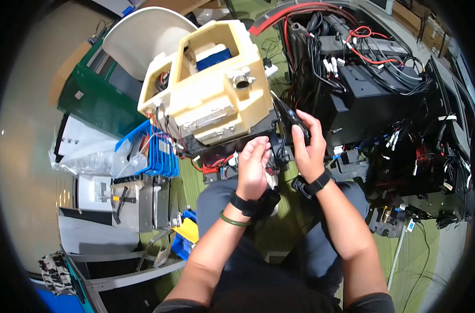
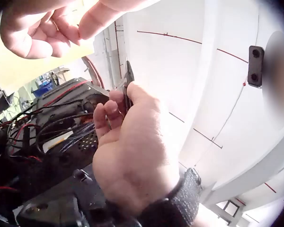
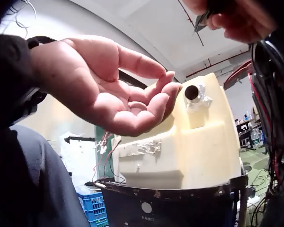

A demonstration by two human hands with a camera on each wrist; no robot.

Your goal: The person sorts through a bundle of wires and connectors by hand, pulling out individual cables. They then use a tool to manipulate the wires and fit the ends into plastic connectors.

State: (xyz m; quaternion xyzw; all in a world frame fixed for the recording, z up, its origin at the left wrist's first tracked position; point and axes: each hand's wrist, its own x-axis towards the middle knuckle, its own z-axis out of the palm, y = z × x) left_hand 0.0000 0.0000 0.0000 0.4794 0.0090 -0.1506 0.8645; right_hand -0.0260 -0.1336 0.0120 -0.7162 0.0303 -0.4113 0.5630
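My left hand (image 1: 254, 168) is raised in front of the cream plastic tank (image 1: 255, 112), with its fingers curled and its thumb meeting the fingertips. The right wrist view shows this left hand (image 3: 118, 90) from the palm side, and no object shows between the fingers. Just to the right, my right hand (image 1: 311, 148) grips a slim black tool (image 1: 287, 116) along its body. In the left wrist view the tool (image 2: 128, 75) points upward and narrows to a metal tip. Its lower part is hidden inside the right hand.
The tank sits on a black base (image 3: 170, 203). At right stands a black machine body (image 1: 375, 81) strung with red and black cables. A blue crate (image 1: 164, 156) and a hammer (image 1: 124, 201) lie to the left, near a green cabinet (image 1: 99, 99). A yellow-and-blue bin (image 1: 187, 229) stands by the left leg.
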